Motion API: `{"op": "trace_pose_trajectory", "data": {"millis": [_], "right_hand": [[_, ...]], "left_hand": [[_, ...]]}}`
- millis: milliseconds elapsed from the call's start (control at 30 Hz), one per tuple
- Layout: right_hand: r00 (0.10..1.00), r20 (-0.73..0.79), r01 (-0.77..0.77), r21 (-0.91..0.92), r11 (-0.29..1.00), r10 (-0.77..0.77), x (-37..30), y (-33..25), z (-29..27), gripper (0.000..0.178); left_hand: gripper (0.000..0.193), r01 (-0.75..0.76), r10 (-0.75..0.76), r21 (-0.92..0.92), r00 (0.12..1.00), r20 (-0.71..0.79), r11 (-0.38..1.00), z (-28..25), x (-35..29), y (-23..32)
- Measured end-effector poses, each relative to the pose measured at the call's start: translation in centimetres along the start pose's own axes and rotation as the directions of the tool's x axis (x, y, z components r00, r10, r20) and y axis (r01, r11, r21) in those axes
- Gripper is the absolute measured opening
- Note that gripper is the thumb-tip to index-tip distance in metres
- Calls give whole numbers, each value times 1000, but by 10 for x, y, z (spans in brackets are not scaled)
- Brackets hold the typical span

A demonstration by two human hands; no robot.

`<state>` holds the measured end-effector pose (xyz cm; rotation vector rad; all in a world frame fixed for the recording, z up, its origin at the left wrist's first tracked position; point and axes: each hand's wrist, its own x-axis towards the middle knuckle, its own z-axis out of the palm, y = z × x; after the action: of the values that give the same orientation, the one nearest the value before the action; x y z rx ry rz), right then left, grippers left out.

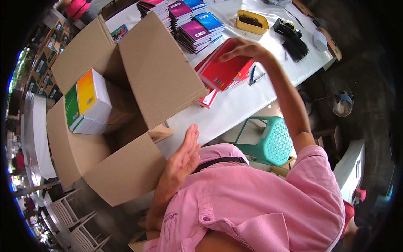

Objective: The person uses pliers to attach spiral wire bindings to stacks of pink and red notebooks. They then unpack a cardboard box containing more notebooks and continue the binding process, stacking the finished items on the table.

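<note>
left hand (184,153): open and flat, fingers together, holding nothing; hovers at the near edge of the surface, just beside the box's near-right flap.
cardboard box (126,172): big, all flaps up, sits at the left end of the surface; right flap leans toward the notebooks on the surface.
in the box: one stack of spiral notebooks (88,105) against the far-left side, yellow-orange cover next to a green one, white page edges facing the camera. Rest of the box floor is bare cardboard.
teal stool (273,143): plastic, perforated seat, on the floor under the surface's edge, right of the left hand.
right hand (245,48): arm stretched out over the surface, fingers curled down over the top edge of the red notebooks, gripping them.
red notebooks (222,69): small bundle, tilted, top edge lifted off the surface; more red-and-white ones lie flat beneath.
pliers (254,77): blue handles, on the surface just right of the red bundle.
white surface (235,105): long table with white cover.
far stacks (195,25): purple and blue notebooks in piles beyond the red ones.
yellow tray (252,21): dark contents, further back.
tape dispenser (287,27): black, right of the tray.
</note>
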<state>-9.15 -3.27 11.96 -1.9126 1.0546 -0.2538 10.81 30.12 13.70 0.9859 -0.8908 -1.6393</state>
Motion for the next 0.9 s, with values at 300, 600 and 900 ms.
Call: {"op": "trace_pose_trajectory", "data": {"millis": [300,600,900], "right_hand": [[859,496,-140,-17,990,129,77,45,49,68],[938,328,14,-360,933,112,77,47,58,109],[840,-312,392,-217,894,-444,42,106,25,73]], "left_hand": [[74,-138,124,35,717,-686,990,1,123,-124],[91,-59,6,-54,728,-685,997,-28,179,-123],[97,-28,55,48,613,-789,998,-29,202,-141]]}}
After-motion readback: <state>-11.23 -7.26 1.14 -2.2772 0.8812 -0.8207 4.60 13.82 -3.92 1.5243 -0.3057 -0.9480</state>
